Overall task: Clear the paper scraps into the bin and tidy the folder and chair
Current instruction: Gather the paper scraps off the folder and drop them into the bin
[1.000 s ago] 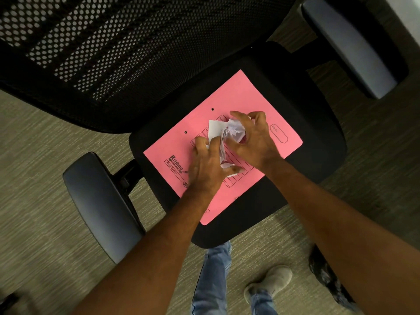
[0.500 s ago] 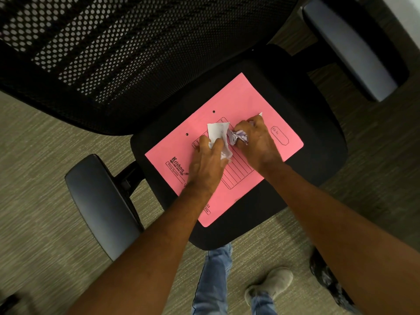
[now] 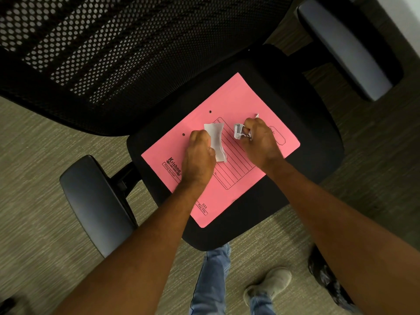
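A pink folder (image 3: 229, 103) lies flat on the black seat of an office chair (image 3: 302, 123). Above the folder, my left hand (image 3: 200, 155) is closed around a white paper scrap (image 3: 216, 137) that sticks out past the fingers. My right hand (image 3: 261, 142) grips a crumpled paper scrap (image 3: 238, 130), and a small white tip (image 3: 256, 115) shows behind its knuckles. The two hands are a short gap apart. No bin is clearly in view.
The chair's mesh backrest (image 3: 113, 46) fills the top left. Grey armrests stand at the left (image 3: 95, 205) and top right (image 3: 345, 48). My jeans leg (image 3: 211, 280) and shoe (image 3: 268, 285) stand on carpet. A dark crinkled bag-like object (image 3: 327, 278) lies at lower right.
My hands held one bunch of paper together; they have pulled apart, each keeping a piece. The left hand shifted left and the right hand slightly right.
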`<action>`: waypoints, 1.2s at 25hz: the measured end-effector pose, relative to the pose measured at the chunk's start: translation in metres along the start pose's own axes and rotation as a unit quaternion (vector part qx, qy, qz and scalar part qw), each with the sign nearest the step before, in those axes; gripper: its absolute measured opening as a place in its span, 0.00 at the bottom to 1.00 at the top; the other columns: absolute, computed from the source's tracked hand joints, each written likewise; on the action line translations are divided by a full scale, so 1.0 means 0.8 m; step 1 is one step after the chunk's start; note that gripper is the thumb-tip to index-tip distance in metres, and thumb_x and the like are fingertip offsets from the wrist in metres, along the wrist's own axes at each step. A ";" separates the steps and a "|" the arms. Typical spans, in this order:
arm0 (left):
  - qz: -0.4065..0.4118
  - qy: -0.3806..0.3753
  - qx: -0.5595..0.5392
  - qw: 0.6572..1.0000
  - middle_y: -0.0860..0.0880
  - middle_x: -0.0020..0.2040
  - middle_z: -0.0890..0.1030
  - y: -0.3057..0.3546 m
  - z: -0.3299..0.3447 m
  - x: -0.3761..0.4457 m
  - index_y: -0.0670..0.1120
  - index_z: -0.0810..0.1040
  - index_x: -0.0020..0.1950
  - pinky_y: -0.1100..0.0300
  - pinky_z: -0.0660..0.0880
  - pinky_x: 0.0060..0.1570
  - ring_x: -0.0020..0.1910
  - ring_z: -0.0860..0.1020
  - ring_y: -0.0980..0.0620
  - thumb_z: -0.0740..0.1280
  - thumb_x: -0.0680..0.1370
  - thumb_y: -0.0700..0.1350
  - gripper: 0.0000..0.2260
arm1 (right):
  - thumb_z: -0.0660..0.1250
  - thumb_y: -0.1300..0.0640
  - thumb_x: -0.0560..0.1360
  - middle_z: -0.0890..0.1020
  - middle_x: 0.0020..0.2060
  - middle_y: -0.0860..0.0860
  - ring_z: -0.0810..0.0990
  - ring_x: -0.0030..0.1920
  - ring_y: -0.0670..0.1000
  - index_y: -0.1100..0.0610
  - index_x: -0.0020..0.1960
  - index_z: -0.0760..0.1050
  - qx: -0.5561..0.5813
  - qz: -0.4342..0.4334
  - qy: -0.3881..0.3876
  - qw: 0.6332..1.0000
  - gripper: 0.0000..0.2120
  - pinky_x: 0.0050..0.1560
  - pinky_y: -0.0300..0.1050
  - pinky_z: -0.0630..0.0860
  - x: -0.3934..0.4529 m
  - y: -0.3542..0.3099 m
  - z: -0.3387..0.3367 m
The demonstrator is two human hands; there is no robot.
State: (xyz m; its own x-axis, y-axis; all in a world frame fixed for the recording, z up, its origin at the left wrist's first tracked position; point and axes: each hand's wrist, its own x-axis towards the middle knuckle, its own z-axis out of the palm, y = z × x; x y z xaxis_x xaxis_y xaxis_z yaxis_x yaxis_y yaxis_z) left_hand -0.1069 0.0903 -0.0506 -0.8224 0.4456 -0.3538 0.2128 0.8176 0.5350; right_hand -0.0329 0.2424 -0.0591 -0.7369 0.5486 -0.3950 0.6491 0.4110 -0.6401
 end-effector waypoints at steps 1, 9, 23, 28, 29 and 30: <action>-0.021 0.011 -0.025 0.999 0.45 0.63 0.78 0.002 -0.003 0.002 0.43 0.75 0.59 0.62 0.80 0.45 0.62 0.80 0.45 0.65 0.81 0.35 0.09 | 0.68 0.59 0.81 0.77 0.50 0.54 0.80 0.50 0.54 0.54 0.47 0.71 0.010 0.005 0.008 1.000 0.06 0.51 0.47 0.82 0.000 0.001 0.000; -0.060 -0.001 -0.085 0.995 0.48 0.60 0.81 0.022 0.007 -0.004 0.47 0.75 0.60 0.55 0.84 0.43 0.52 0.80 0.52 0.64 0.82 0.51 0.11 | 0.64 0.62 0.82 0.76 0.40 0.49 0.79 0.42 0.51 0.57 0.50 0.69 0.027 0.009 0.004 1.000 0.05 0.42 0.42 0.81 -0.001 0.002 -0.002; -0.078 -0.003 -0.154 0.985 0.47 0.48 0.77 0.019 0.013 -0.017 0.50 0.64 0.36 0.51 0.84 0.38 0.43 0.82 0.49 0.67 0.76 0.35 0.16 | 0.72 0.51 0.77 0.71 0.33 0.49 0.69 0.33 0.45 0.55 0.39 0.67 0.277 0.152 0.076 0.946 0.16 0.39 0.38 0.76 -0.029 0.021 -0.011; -0.082 -0.048 -0.212 0.973 0.50 0.55 0.75 0.057 0.019 -0.036 0.48 0.76 0.56 0.52 0.84 0.33 0.46 0.83 0.47 0.63 0.79 0.33 0.12 | 0.74 0.61 0.73 0.73 0.34 0.48 0.70 0.33 0.46 0.52 0.39 0.67 0.342 0.192 0.096 0.915 0.15 0.39 0.45 0.74 -0.059 0.049 -0.027; -0.082 -0.061 -0.218 0.971 0.49 0.56 0.77 0.066 0.025 -0.042 0.48 0.78 0.58 0.55 0.83 0.30 0.44 0.83 0.48 0.61 0.78 0.32 0.15 | 0.73 0.61 0.71 0.73 0.35 0.49 0.70 0.33 0.47 0.50 0.40 0.68 0.352 0.193 0.106 0.910 0.14 0.36 0.46 0.72 -0.069 0.056 -0.033; -0.081 -0.072 -0.218 0.970 0.47 0.57 0.78 0.074 0.033 -0.049 0.48 0.80 0.57 0.57 0.81 0.27 0.42 0.82 0.49 0.60 0.77 0.32 0.16 | 0.72 0.61 0.69 0.74 0.36 0.50 0.71 0.33 0.48 0.49 0.41 0.69 0.355 0.196 0.118 0.906 0.13 0.35 0.45 0.71 -0.080 0.062 -0.040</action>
State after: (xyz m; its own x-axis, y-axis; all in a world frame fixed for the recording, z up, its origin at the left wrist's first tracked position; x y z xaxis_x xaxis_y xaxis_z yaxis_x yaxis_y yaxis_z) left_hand -0.0480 0.1310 -0.0256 -0.7373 0.3957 -0.5475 -0.1827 0.6635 0.7255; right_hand 0.0523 0.2508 -0.0442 -0.3610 0.7264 -0.5847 0.5047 -0.3751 -0.7776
